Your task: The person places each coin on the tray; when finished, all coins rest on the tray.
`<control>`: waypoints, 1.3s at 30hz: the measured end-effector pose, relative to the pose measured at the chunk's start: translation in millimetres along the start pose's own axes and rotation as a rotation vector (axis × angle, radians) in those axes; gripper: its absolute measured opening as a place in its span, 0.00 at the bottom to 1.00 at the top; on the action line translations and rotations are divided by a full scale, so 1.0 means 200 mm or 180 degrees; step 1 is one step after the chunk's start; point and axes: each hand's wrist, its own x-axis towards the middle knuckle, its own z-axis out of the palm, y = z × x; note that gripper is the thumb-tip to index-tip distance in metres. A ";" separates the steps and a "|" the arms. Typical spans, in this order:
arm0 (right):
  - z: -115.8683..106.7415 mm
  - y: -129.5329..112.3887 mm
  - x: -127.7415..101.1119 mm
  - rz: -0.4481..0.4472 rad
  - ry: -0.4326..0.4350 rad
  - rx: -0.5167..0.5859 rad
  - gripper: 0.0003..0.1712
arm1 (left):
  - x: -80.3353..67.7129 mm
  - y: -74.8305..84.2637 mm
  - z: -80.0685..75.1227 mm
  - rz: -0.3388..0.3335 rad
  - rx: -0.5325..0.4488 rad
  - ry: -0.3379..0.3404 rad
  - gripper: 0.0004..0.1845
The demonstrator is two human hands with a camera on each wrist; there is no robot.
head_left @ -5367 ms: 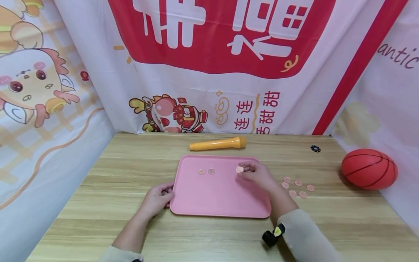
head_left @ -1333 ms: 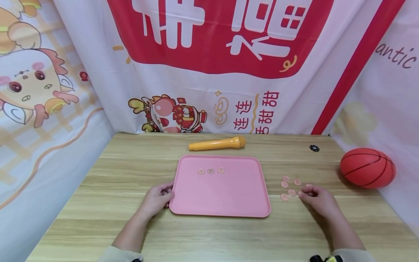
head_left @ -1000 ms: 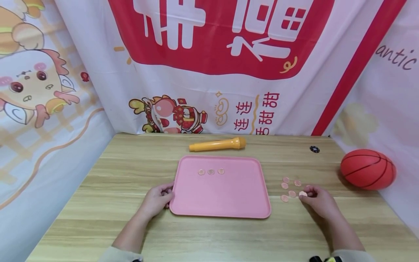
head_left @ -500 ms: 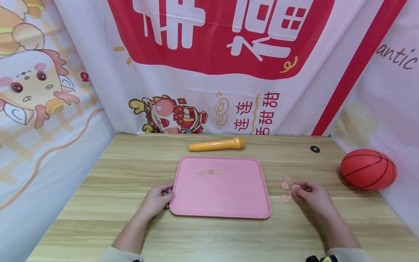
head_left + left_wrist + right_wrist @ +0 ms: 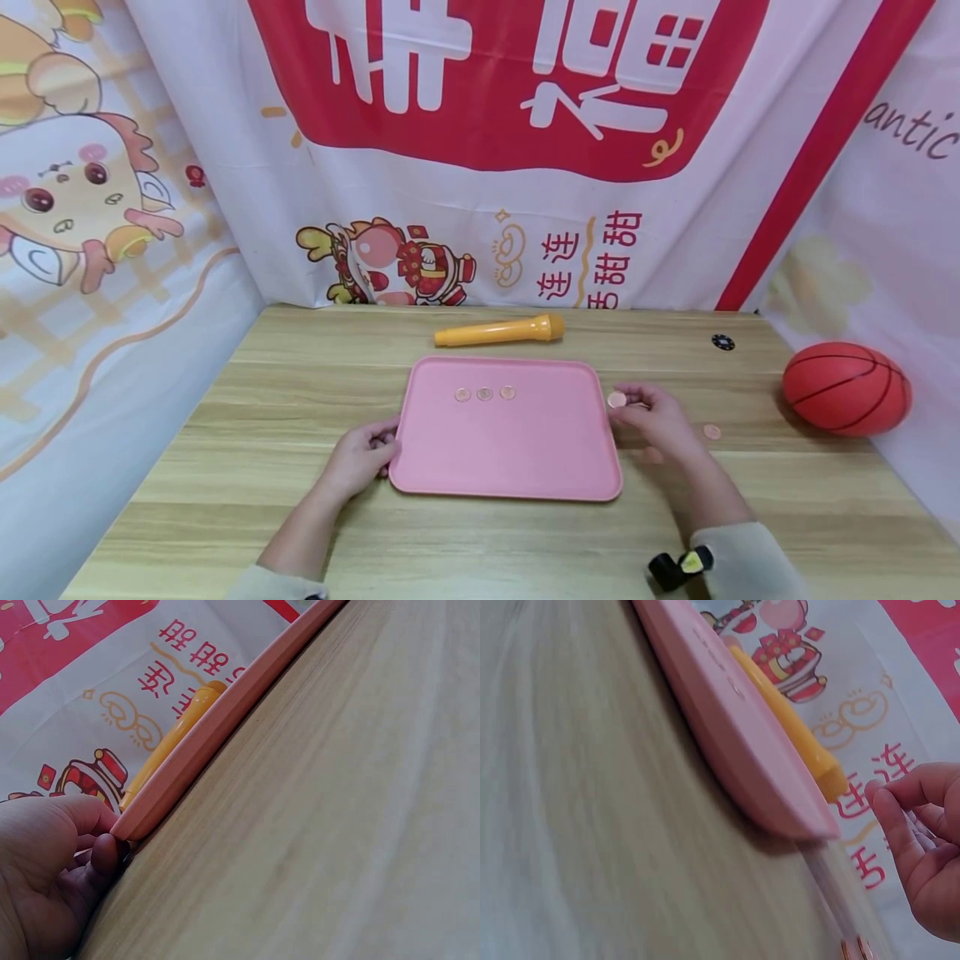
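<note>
In the head view a pink tray [image 5: 517, 446] lies flat on the table. My left hand [image 5: 362, 454] pinches the tray's left edge between thumb and fingers, as the left wrist view confirms with the tray rim [image 5: 180, 761] against the fingertips. A row of 3 coins [image 5: 485, 393] sits in the upper left part of the tray. Beside the tray's right edge, my right hand [image 5: 660, 421] pinches a coppery coin [image 5: 617, 400] with thumb and fingertips. Under and around the right forearm, a loose coin [image 5: 712, 432] shows on the wood; other coins are hidden by that hand.
Behind the tray lies a yellow toy microphone [image 5: 498, 331]. Toward the right stand a red toy basketball [image 5: 846, 388] and a small black-and-white disc [image 5: 723, 342]. Printed cloth [image 5: 480, 158] hangs at the table's back and sides.
The right hand has put a third coin in the row, gone to the loose coins, and come back left and up with another. The left hand stays at the tray edge.
</note>
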 end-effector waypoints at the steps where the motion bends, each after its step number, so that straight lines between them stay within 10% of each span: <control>1: 0.02 -0.01 0.01 -0.0044 -0.0001 0.0072 0.32 | 0.00 0.00 0.00 -0.0002 0.0001 0.0002 0.25; 13: 0.27 -0.12 0.14 -0.0230 -0.0045 0.0348 0.28 | -0.01 0.00 0.00 -0.0008 0.0007 0.0000 0.25; 39: 0.55 -0.12 0.32 -0.0006 0.0056 -0.0753 0.16 | 0.00 0.00 0.00 -0.0034 0.0024 0.0025 0.25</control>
